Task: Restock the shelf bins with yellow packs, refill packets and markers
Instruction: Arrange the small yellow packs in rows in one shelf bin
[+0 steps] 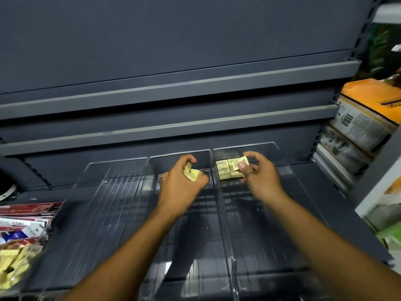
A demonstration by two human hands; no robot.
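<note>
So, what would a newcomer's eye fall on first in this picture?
The two hands in the middle: the right hand pinches a yellow pack at the back of the right bin, beside the standing packs. The left hand grips loose packs over the middle bin. At the lower left lie spare packs and red packets.

It is dim here. The grey shelf (173, 51) looks dark all over. Light comes from above, and dark shadows lie in the clear bins (108, 213) just under both arms (134, 246). Thin white shine runs along the bin ribs beside the left hand (182, 183). The yellow packs (224, 170) at the right hand (260, 179) are the brightest spot. Both hands look a bit fuzzy. Shelf lines bend at the edges. The boxes (364, 118) far right of the right hand are blurry.
</note>
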